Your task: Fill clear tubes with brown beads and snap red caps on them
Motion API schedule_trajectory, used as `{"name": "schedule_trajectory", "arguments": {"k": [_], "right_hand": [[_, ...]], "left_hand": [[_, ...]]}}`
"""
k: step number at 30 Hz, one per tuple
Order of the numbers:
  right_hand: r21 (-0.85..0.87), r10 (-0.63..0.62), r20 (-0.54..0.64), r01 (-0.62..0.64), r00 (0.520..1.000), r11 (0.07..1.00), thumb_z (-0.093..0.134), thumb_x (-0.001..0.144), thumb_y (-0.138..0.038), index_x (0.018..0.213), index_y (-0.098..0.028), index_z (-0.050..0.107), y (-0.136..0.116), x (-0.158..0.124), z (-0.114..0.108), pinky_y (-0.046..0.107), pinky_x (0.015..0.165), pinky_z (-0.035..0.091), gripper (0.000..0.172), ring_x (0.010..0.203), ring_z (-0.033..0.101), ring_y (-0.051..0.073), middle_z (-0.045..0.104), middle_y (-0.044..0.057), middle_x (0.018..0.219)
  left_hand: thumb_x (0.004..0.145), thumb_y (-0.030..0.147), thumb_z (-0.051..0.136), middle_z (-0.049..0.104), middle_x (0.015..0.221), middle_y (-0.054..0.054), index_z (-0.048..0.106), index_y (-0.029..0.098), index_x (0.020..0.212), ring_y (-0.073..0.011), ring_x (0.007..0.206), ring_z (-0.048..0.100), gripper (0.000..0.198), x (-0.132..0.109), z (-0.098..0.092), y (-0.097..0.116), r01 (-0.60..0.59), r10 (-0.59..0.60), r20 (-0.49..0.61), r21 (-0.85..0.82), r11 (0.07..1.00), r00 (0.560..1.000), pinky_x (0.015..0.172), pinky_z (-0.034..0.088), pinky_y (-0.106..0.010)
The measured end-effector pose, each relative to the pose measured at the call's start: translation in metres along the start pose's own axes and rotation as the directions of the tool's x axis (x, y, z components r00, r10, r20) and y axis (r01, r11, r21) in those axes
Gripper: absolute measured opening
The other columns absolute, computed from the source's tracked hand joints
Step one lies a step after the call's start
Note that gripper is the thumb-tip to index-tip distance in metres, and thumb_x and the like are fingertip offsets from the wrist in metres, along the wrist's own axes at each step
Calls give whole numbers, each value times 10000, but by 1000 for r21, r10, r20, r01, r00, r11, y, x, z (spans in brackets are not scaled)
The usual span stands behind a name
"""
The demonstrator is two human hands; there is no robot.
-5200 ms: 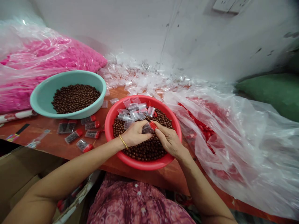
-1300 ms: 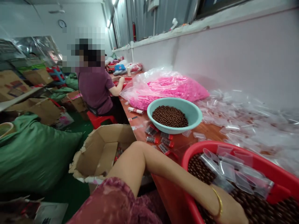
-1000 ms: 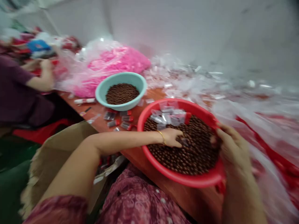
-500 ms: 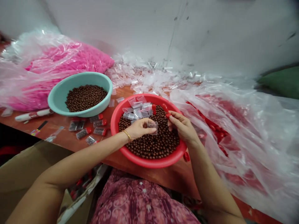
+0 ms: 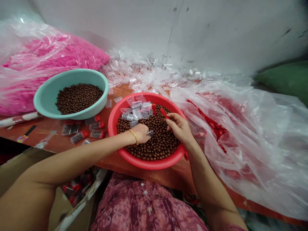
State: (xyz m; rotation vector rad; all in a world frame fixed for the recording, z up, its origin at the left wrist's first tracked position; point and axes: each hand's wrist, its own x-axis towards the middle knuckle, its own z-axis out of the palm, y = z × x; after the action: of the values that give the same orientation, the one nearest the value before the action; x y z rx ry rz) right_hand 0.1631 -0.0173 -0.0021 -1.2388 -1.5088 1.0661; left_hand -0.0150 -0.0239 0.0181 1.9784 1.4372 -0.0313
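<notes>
My left hand [image 5: 141,133], with a gold bangle at the wrist, is closed round a small clear plastic container [image 5: 150,133] low over the brown balls [image 5: 156,149]. Part of that container is hidden by the fingers. Over the right side of the same red basin [image 5: 144,164], my right hand [image 5: 178,127] pinches a red cap [image 5: 164,113] between thumb and fingers. A heap of empty clear containers [image 5: 137,114] lies on the balls at the basin's far left, one with a red cap [image 5: 153,108] on it.
Left stands a turquoise basin [image 5: 43,96] of brown balls, with several filled red-capped containers [image 5: 97,134] before it. A pink-filled bag [image 5: 72,51], loose clear containers [image 5: 144,73] and a plastic bag of red pieces [image 5: 240,144] surround the basins. A cardboard box [image 5: 26,166] is below left.
My left hand has lowered the clear container from above the balls down to them, its wrist turning over. My right hand keeps the red cap. The view has shifted slightly.
</notes>
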Motion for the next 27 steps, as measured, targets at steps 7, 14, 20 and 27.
{"name": "schedule_trajectory", "arguments": {"k": [7, 14, 20, 27], "right_hand": [[-69, -183, -101, 177, 978, 982, 582, 773, -302, 905, -206, 594, 5, -1, -7, 261, 687, 436, 163, 780, 553, 131, 606, 15, 895], [126, -74, -131, 90, 989, 988, 629, 741, -374, 871, -219, 593, -1, -5, -9, 215, 512, 420, 205, 544, 484, 79, 559, -37, 705], [416, 113, -129, -50, 985, 908, 703, 617, -382, 792, -216, 571, -14, -8, -5, 212, 454, 478, 275, 549, 557, 94, 583, -33, 727], [389, 77, -171, -4, 982, 921, 683, 659, -400, 770, -233, 532, -23, -6, 1, 166, 346, 370, 251, 434, 435, 49, 541, -63, 666]], "left_hand": [[768, 169, 547, 624, 621, -2, 598, 125, 838, -118, 606, 608, 97, 26, 5, 1, 16, -6, 36, -303, 953, 999, 624, 482, -235], [601, 172, 764, 666, 838, -19, 599, 122, 877, -92, 795, 612, 325, 6, -7, -10, -201, 273, -99, -904, 378, 957, 833, 458, -254], [562, 328, 809, 660, 820, -31, 564, 126, 914, -130, 769, 633, 474, -10, -4, -10, -143, 328, -59, -960, 239, 943, 826, 484, -325], [610, 221, 773, 636, 796, -11, 557, 112, 899, -102, 747, 599, 376, -9, -3, -9, -236, 373, -114, -924, 300, 921, 776, 490, -281]]}}
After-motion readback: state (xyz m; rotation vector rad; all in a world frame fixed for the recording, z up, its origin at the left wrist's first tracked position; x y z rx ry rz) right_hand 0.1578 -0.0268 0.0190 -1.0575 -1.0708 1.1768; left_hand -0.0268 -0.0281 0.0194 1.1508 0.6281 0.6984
